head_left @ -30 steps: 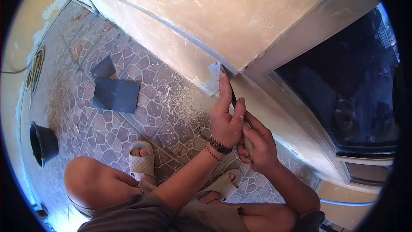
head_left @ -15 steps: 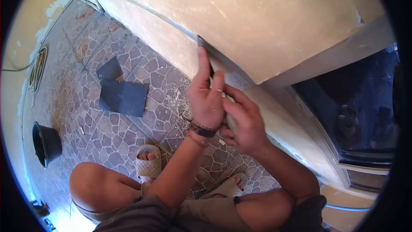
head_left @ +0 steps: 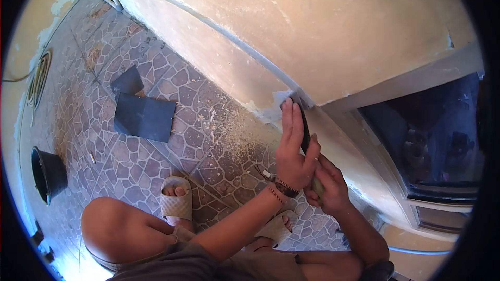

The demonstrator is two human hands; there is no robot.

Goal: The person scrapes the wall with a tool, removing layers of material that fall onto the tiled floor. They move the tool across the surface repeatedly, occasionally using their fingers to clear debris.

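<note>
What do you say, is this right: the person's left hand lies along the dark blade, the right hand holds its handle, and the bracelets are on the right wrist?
Not quite: the head view shows the bracelets on the wrist of the left hand. That hand does lie along the dark blade, and the right hand holds its handle.

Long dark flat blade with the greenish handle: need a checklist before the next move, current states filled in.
1. Right hand wrapped round greenish handle: ok.
2. Left hand supporting long dark flat blade: ok, fingers laid along it.
3. Fingertips well back from blade tip: not ok, close to it.
4. Edge seated on yellowish plaster wall: cannot tell, fingers cover it.
5. Toes covered: not ok, pale open-toed sandals.
</note>
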